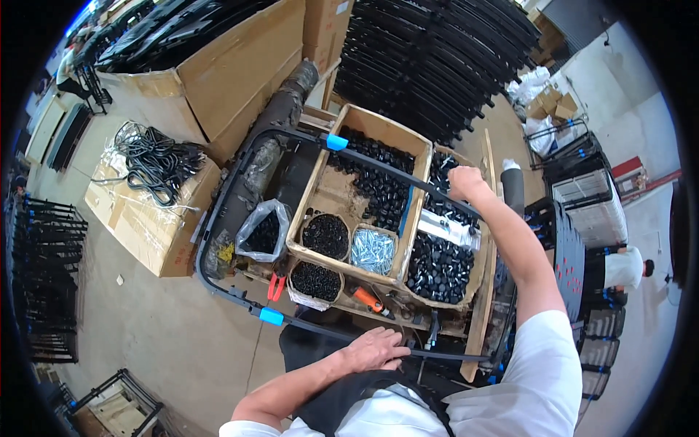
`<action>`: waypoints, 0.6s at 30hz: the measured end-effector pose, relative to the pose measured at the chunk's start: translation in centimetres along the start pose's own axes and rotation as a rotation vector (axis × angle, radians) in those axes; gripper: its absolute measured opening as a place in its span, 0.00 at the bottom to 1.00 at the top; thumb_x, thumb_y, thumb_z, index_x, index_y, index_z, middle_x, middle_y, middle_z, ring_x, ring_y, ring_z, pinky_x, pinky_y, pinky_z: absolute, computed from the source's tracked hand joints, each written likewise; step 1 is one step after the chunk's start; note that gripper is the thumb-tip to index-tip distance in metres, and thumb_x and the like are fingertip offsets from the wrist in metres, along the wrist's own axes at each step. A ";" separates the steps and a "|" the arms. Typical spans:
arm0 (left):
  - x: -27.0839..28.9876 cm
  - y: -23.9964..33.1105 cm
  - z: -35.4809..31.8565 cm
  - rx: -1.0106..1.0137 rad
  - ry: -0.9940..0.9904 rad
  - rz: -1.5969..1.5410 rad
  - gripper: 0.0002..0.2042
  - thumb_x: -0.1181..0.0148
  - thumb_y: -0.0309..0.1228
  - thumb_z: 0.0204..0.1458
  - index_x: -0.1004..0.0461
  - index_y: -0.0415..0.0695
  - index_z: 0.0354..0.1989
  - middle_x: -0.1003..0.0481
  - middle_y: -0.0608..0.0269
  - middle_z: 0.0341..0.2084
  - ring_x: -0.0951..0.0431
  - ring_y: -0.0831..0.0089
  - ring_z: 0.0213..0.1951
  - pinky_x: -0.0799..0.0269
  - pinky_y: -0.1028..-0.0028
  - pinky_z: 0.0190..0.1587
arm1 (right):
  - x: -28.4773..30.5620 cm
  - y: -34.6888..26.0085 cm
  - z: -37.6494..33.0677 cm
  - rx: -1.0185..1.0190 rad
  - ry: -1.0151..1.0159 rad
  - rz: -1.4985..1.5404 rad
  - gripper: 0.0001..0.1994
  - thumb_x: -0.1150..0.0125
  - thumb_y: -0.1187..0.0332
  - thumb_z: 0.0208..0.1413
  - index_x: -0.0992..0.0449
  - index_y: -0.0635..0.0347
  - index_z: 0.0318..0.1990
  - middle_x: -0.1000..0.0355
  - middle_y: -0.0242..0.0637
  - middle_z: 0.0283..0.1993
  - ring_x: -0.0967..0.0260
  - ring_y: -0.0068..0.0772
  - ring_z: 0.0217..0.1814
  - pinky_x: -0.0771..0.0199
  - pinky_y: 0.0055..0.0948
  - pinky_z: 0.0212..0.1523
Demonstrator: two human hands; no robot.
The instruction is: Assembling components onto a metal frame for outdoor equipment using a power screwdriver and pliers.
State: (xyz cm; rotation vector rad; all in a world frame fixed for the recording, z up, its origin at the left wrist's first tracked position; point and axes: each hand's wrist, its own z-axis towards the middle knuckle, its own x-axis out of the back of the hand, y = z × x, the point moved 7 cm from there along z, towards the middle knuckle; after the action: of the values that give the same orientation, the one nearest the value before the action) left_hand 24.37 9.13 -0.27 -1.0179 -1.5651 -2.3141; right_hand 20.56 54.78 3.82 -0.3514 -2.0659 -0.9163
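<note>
A large black tubular frame (205,240) with rounded corners lies across the bench, with pieces of blue tape (271,316) on its rails. My left hand (376,349) rests over its near rail, fingers bent around the tube. Farther out, my right hand (464,182) is closed over the right-hand box of black plastic caps (440,268), next to the far rail; whatever its fingers hold is hidden. Left of that box stands a wooden tray (314,191) with black caps, a tub of small black parts (325,237) and a box of silver screws (373,250).
An orange power tool (370,298) and red-handled pliers (276,287) sit at the bench's near side. A plastic bag of black parts (263,231) is inside the frame's left end. Cartons (149,211) stand left, stacked black frames (429,58) beyond. Other people work far off.
</note>
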 end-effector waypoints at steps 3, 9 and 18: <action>-1.1 0.2 -1.0 0.075 -0.008 0.017 0.13 0.37 0.44 0.61 0.21 0.50 0.47 0.25 0.57 0.35 0.21 0.59 0.42 0.26 0.62 0.47 | 0.3 -3.4 -1.3 0.130 -0.163 -0.049 0.16 0.35 0.66 0.49 0.12 0.56 0.45 0.15 0.46 0.51 0.16 0.46 0.54 0.16 0.44 0.53; -2.3 -1.2 -0.9 0.151 0.068 -0.226 0.20 0.32 0.35 0.57 0.30 0.43 0.54 0.23 0.49 0.36 0.20 0.44 0.43 0.25 0.51 0.46 | 0.7 -3.4 -1.5 0.127 -0.005 -0.001 0.13 0.39 0.68 0.53 0.12 0.55 0.43 0.15 0.45 0.49 0.15 0.46 0.51 0.15 0.44 0.49; -2.5 -1.6 -1.2 0.292 -0.121 -0.154 0.20 0.41 0.29 0.61 0.23 0.54 0.62 0.25 0.49 0.39 0.20 0.47 0.44 0.20 0.54 0.46 | -0.6 -1.2 -0.2 0.009 0.082 -0.023 0.09 0.38 0.68 0.54 0.14 0.57 0.39 0.15 0.46 0.44 0.15 0.47 0.48 0.14 0.46 0.46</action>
State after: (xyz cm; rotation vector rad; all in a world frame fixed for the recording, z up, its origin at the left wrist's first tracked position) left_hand 24.96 8.25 -3.25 -1.0108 -2.0217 -2.0610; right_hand 20.44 53.88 2.87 -0.2814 -2.0025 -0.9196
